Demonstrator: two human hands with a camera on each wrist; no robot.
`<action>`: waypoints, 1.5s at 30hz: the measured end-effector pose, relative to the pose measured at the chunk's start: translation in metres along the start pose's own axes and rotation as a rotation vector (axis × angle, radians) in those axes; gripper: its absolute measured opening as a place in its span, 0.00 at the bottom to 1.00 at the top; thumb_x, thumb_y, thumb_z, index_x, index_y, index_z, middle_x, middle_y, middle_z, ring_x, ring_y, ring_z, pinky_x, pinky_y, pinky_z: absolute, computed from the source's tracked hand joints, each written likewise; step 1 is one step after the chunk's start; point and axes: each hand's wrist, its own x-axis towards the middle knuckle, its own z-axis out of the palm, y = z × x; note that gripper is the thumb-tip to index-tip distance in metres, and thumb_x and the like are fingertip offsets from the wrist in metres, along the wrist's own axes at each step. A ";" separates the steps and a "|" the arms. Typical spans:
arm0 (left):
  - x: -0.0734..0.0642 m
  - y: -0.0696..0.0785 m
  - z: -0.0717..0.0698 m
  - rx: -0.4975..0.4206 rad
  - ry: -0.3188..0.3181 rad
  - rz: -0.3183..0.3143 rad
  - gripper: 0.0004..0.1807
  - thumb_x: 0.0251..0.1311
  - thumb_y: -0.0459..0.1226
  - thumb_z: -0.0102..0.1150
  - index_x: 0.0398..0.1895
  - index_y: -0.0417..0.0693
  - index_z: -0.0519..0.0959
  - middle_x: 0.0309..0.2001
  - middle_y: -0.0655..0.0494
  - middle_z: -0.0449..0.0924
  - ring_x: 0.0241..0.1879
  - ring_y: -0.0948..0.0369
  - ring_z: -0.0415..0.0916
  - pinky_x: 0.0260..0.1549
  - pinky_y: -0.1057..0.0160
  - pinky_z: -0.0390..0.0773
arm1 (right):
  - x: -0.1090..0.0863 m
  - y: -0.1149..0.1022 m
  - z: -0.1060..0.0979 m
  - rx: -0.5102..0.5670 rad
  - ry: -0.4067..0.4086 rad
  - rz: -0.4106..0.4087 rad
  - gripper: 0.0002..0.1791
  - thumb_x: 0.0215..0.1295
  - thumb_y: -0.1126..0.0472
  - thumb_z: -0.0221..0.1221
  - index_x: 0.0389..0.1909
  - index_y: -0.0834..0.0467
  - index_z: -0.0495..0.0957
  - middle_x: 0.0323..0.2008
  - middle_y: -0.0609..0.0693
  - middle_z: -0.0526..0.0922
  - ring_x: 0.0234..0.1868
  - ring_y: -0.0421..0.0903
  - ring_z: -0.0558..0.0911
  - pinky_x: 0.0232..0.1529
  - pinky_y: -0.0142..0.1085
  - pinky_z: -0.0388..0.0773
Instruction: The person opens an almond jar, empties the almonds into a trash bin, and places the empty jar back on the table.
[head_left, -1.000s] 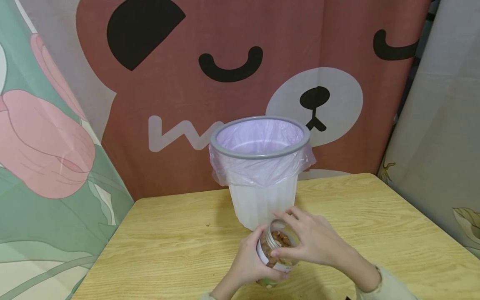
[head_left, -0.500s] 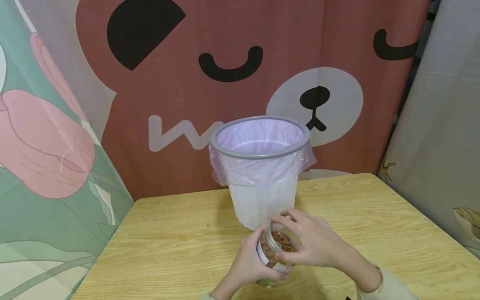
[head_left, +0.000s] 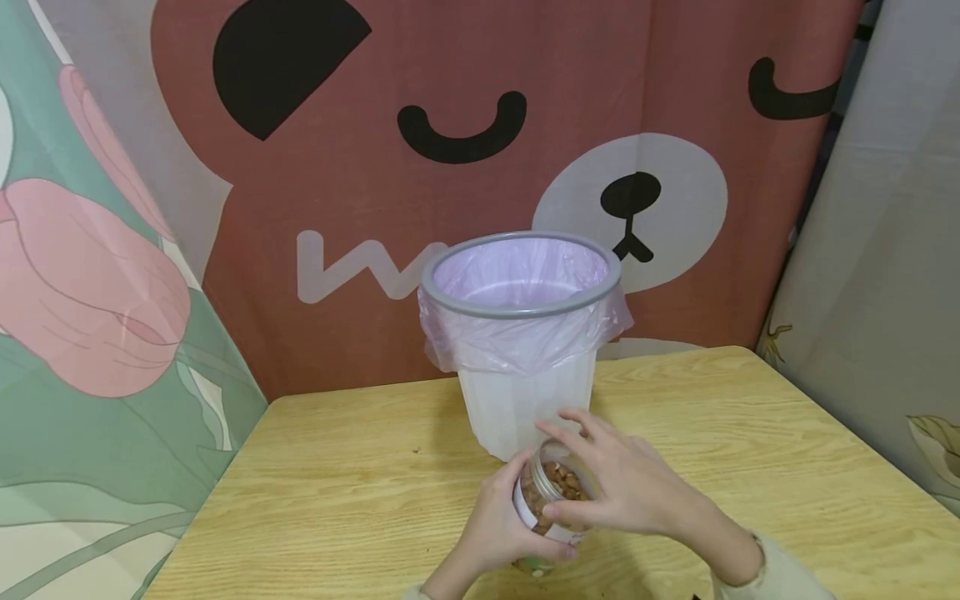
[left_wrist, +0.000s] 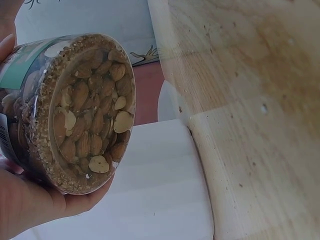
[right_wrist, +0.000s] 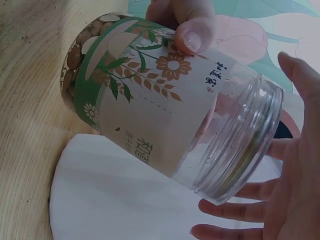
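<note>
1. While the left hand (head_left: 500,523) curls its fingers round the jar (right_wrist: 160,105), the right hand (head_left: 630,482) spreads its fingers apart about the mouth (right_wrist: 250,142); any contact there is unclear.
2. The jar is tilted, off the counter (head_left: 337,483), in front of the bin (head_left: 525,404).
3. Its clear wall looks stiff and slick; the label (right_wrist: 155,127) may grip better.
4. Packed nuts (left_wrist: 85,100) probably weight its base, so the middle suits holding.

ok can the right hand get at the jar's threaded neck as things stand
Very likely yes: the right hand has its fingers spread right beside the threaded neck, and the left hand grips the almond jar lower down, leaving the way looking free.
</note>
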 end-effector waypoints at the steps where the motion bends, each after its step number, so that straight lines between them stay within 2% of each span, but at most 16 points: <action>1: 0.000 0.000 0.000 -0.005 0.000 -0.009 0.45 0.32 0.42 0.75 0.59 0.48 0.63 0.46 0.58 0.74 0.41 0.65 0.73 0.35 0.67 0.75 | 0.000 0.000 0.000 -0.002 0.002 0.015 0.40 0.47 0.32 0.56 0.61 0.47 0.65 0.51 0.49 0.69 0.38 0.42 0.75 0.23 0.33 0.70; 6: -0.001 0.000 -0.001 0.005 0.009 -0.029 0.47 0.30 0.41 0.76 0.59 0.51 0.63 0.46 0.59 0.74 0.40 0.65 0.73 0.35 0.68 0.75 | 0.000 -0.001 0.001 -0.037 0.027 0.060 0.37 0.48 0.33 0.56 0.57 0.50 0.70 0.39 0.43 0.70 0.22 0.33 0.66 0.15 0.24 0.59; 9: -0.001 0.000 -0.001 0.019 0.011 -0.024 0.47 0.29 0.40 0.76 0.59 0.50 0.62 0.46 0.59 0.73 0.41 0.65 0.73 0.36 0.68 0.75 | 0.001 -0.001 0.001 -0.069 0.036 0.056 0.36 0.48 0.32 0.55 0.54 0.51 0.72 0.34 0.42 0.71 0.21 0.32 0.65 0.14 0.24 0.58; 14: -0.001 0.000 -0.001 0.027 0.006 -0.011 0.47 0.29 0.38 0.76 0.59 0.50 0.63 0.46 0.59 0.73 0.41 0.65 0.73 0.36 0.68 0.75 | 0.001 0.000 0.002 -0.077 0.021 0.041 0.34 0.48 0.32 0.55 0.50 0.52 0.74 0.33 0.43 0.73 0.23 0.34 0.69 0.15 0.24 0.59; 17: -0.001 -0.001 0.000 0.034 -0.001 0.008 0.47 0.29 0.38 0.76 0.59 0.48 0.63 0.46 0.58 0.73 0.41 0.65 0.73 0.36 0.68 0.75 | 0.001 -0.001 0.001 -0.065 0.001 0.036 0.33 0.47 0.36 0.58 0.51 0.51 0.74 0.35 0.43 0.74 0.24 0.35 0.71 0.15 0.24 0.60; 21: -0.001 -0.002 0.001 0.057 -0.005 0.037 0.46 0.30 0.39 0.76 0.59 0.45 0.63 0.47 0.57 0.73 0.41 0.65 0.73 0.36 0.68 0.75 | 0.001 -0.002 -0.001 -0.052 -0.024 0.019 0.34 0.40 0.42 0.62 0.53 0.49 0.73 0.39 0.42 0.74 0.30 0.37 0.74 0.18 0.25 0.64; 27: -0.001 -0.001 0.001 0.077 0.004 0.036 0.47 0.29 0.38 0.76 0.59 0.46 0.63 0.48 0.56 0.73 0.42 0.65 0.72 0.37 0.69 0.74 | -0.001 -0.003 -0.005 -0.017 -0.070 -0.008 0.37 0.36 0.48 0.62 0.56 0.46 0.70 0.46 0.44 0.72 0.41 0.43 0.74 0.22 0.30 0.68; 35: -0.002 -0.002 0.001 0.088 0.010 0.046 0.48 0.29 0.40 0.76 0.60 0.50 0.61 0.49 0.56 0.72 0.43 0.64 0.72 0.37 0.68 0.74 | -0.002 0.001 -0.005 0.040 -0.082 -0.106 0.40 0.35 0.50 0.63 0.59 0.45 0.66 0.51 0.46 0.69 0.43 0.43 0.73 0.24 0.31 0.70; 40: -0.002 -0.002 0.002 0.083 0.014 0.041 0.47 0.29 0.41 0.76 0.59 0.51 0.62 0.48 0.58 0.72 0.43 0.64 0.72 0.37 0.68 0.75 | -0.003 0.001 -0.006 0.051 -0.090 -0.140 0.44 0.34 0.49 0.65 0.61 0.43 0.62 0.57 0.50 0.65 0.48 0.49 0.73 0.28 0.39 0.73; 45: -0.001 -0.002 0.001 0.067 0.006 0.048 0.47 0.29 0.39 0.76 0.58 0.48 0.63 0.48 0.55 0.73 0.42 0.64 0.73 0.37 0.69 0.74 | -0.003 0.001 -0.004 0.087 -0.091 -0.093 0.45 0.42 0.37 0.62 0.64 0.43 0.58 0.63 0.55 0.58 0.53 0.56 0.70 0.34 0.49 0.74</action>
